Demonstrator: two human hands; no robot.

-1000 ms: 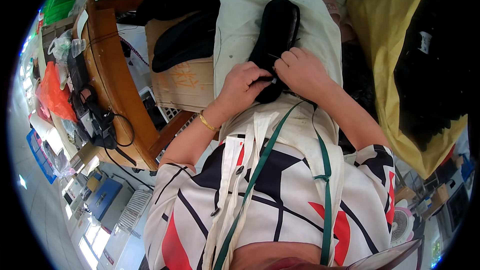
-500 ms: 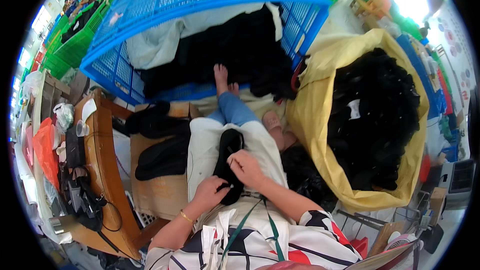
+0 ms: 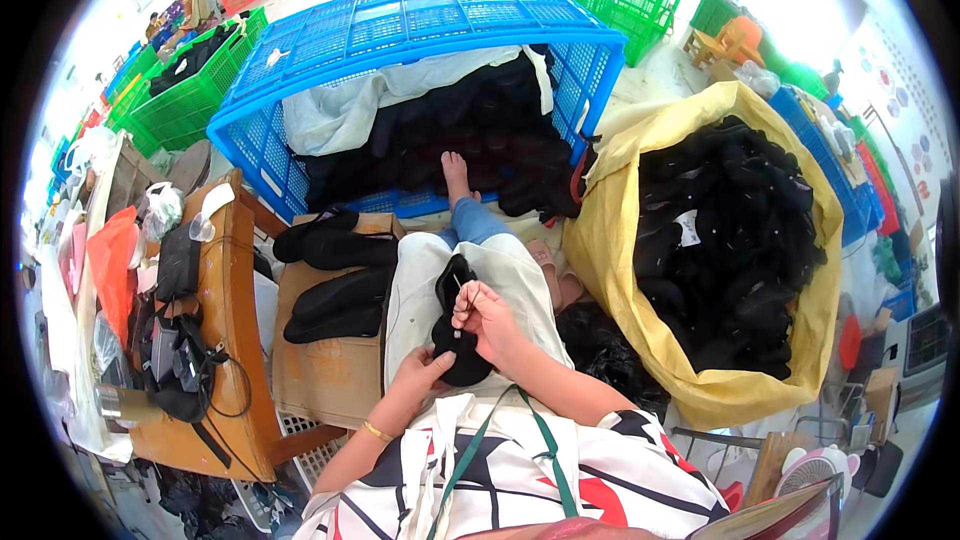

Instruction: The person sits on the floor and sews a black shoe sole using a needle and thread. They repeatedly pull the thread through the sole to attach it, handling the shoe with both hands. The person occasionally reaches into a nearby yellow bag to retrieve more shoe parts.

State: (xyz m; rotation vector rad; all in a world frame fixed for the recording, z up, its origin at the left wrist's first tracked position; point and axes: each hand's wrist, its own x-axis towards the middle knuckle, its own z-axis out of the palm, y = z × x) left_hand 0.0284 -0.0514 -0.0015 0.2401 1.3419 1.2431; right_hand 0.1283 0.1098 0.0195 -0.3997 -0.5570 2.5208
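Black shoe insole (image 3: 455,325), long and flat, lying lengthwise on the white cloth (image 3: 410,300) over the lap, near end lifted slightly, far end pointing toward the blue crate.

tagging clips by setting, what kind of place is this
Probably a small shoe or garment workshop. A blue crate and a yellow sack are heaped with black pieces, and both hands, left hand and right hand, work on one black piece over the lap.

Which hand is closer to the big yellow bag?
The right hand. It pinches at the black shoe piece on the lap, on the side toward the yellow bag. The left hand holds the piece's lower end, farther from the bag.
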